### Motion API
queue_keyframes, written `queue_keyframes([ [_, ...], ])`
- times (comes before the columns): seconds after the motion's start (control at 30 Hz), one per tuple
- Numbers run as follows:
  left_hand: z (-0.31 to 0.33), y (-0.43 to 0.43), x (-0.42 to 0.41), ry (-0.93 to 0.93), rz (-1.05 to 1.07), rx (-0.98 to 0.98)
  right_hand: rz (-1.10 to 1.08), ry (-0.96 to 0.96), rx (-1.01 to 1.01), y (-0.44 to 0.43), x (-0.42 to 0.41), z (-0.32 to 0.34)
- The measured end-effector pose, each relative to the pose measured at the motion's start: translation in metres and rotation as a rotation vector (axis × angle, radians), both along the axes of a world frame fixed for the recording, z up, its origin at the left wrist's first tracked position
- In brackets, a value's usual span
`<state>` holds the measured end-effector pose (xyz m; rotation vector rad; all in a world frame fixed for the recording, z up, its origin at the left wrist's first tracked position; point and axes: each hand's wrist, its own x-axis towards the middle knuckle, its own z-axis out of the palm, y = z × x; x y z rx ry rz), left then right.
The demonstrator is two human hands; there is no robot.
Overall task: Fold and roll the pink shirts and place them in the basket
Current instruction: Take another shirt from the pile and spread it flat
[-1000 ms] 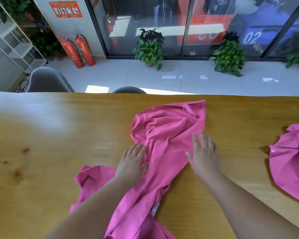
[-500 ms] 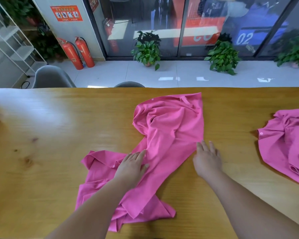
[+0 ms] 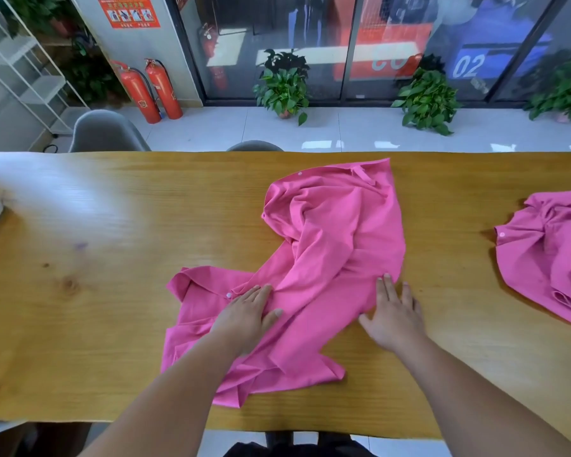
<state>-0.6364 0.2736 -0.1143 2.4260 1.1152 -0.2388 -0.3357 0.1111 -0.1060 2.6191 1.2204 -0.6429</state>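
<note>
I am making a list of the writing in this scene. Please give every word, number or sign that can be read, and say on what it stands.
"02": white, on the blue panel behind the glass.
"CO" or "C0", partly cut off: white, on the red panel behind the glass.
Text on the red poster on the wall: too small to read.
Labels on the fire extinguishers: too blurred to read.

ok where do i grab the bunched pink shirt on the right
Probably pinch the bunched shirt at its left edge by the white button, coming from the left: that edge lies exposed; the right side runs out of view.
</note>
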Motion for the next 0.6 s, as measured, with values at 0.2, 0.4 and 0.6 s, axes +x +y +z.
queue_keyframes([
  [0.2,0.009,-0.009,0.008,-0.055,-0.006,0.095,-0.061,-0.139,0.110,-0.004,-0.015,0.017],
  [0.4,0.004,-0.032,0.019,-0.073,-0.106,0.174,0.095,0.019,0.020,-0.034,-0.071,0.000],
  [0.6,0.001,-0.048,0.019,-0.028,-0.146,0.218,0.104,0.004,-0.039,-0.062,-0.027,0.007],
])
